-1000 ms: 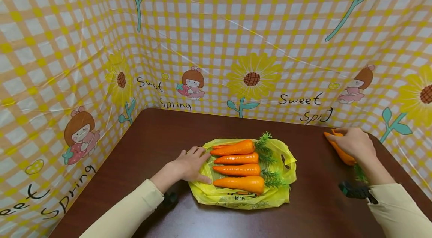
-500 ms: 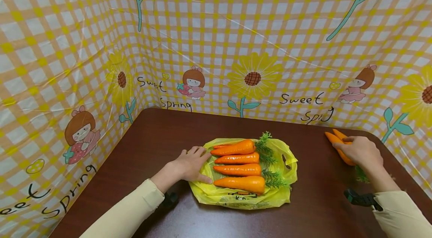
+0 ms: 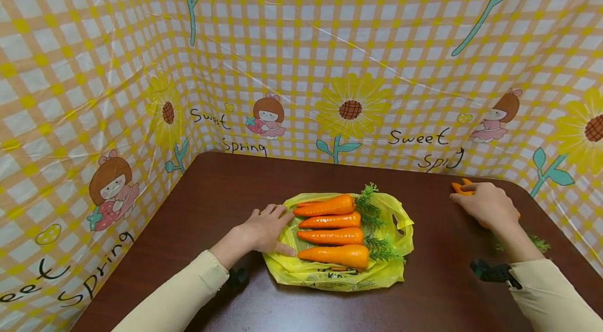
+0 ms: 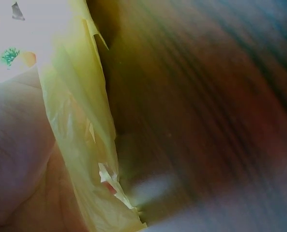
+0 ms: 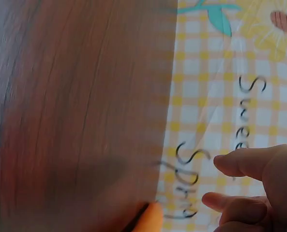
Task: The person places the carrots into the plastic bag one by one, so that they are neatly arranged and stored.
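On the dark table lies a flat yellow plastic bag (image 3: 339, 284), with several orange carrots (image 3: 333, 257) in a row on it, green tops toward the right. My left hand (image 3: 261, 231) rests with spread fingers on the bag's left edge, beside the carrot tips. In the left wrist view the bag's crumpled edge (image 4: 80, 121) runs along my palm (image 4: 17, 154). My right hand (image 3: 487, 209) is over more carrots (image 3: 464, 189) at the table's far right corner, hiding most of them. The right wrist view shows its fingers (image 5: 242, 162) apart, near one carrot (image 5: 150, 220).
A yellow checked cloth (image 3: 306, 59) with sunflowers stands as a wall behind the table (image 3: 235, 180) and along its sides. A dark strap-mounted wrist device (image 3: 492, 272) sits under my right wrist. Green carrot leaves (image 3: 537, 243) show beside my right forearm.
My right hand first shifted right, uncovering the carrots at the corner, then came back left over them. The left hand, the bag and its carrots have stayed in place.
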### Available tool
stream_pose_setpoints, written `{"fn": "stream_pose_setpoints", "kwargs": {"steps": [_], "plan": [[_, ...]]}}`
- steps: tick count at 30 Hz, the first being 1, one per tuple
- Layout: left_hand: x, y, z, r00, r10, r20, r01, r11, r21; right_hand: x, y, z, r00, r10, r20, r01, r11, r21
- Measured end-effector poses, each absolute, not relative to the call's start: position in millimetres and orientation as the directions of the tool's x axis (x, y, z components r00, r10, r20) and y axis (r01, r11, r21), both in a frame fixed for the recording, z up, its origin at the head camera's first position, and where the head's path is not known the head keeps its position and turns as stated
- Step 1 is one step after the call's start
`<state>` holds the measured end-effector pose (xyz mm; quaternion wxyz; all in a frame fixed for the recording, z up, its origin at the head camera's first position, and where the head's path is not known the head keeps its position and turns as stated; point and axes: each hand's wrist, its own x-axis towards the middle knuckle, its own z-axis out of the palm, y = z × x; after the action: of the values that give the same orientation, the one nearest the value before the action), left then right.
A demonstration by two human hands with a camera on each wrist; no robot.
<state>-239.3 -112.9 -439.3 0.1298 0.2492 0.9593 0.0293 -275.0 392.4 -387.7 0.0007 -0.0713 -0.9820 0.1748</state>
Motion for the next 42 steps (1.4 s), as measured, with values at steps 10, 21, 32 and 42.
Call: {"fn": "stream_pose_setpoints", "kwargs": {"steps": [10, 21, 32, 42], "plan": [[-238.2, -112.4, -438.4, -0.84, 0.497, -0.22, 0.482, 0.868, 0.12, -274.7, 326.7, -364.3, -0.996, -0.071, 0.055, -0.086, 0.92, -0.382], [-239.2, -112.3, -439.8, -0.84, 0.494, -0.225, 0.479, 0.87, 0.119, -266.4, 253.3, -339.6, -0.968, -0.222, 0.119, -0.251, 0.885, -0.391], [-239.0, -111.5, -438.3, -0.838, 0.493, -0.232, 0.476, 0.87, 0.128, -265.8, 211.0, -335.8, -0.942, -0.331, 0.058, -0.327, 0.861, -0.39], [-238.4, -111.2, -437.5, -0.839, 0.493, -0.229, 0.478, 0.87, 0.123, -273.2, 191.1, -344.6, -0.916, -0.398, -0.051, -0.348, 0.851, -0.394]]}}
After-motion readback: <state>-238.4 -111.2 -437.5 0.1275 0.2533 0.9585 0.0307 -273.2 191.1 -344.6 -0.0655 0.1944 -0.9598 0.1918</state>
